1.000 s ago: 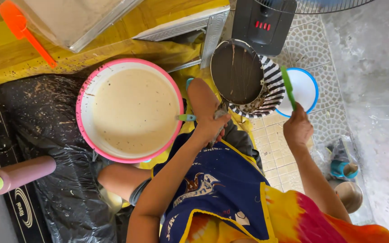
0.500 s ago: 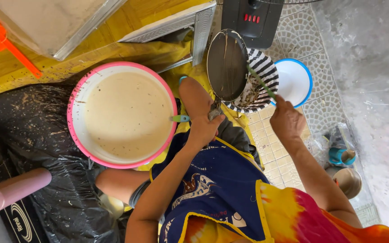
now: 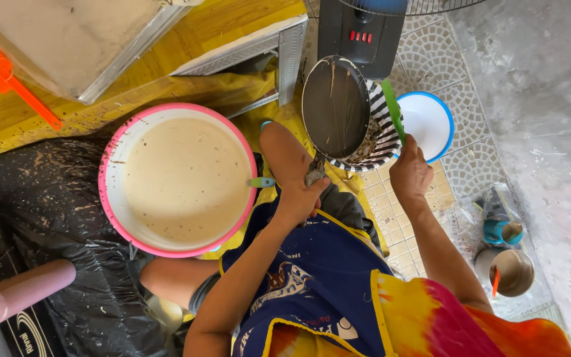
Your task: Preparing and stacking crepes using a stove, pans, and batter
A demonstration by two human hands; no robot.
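Scraping step: my left hand [image 3: 302,198] is closed on the handle of the dark pan [image 3: 334,106], held tilted over the striped bowl [image 3: 381,142]; my right hand [image 3: 410,173] grips the green spatula [image 3: 392,109] at the pan's edge. Next, I judge — a firm downward stroke, pan steady. Count: one pan, one spatula, one striped bowl, one blue-rimmed plate [image 3: 431,119], one pink batter basin [image 3: 180,178].
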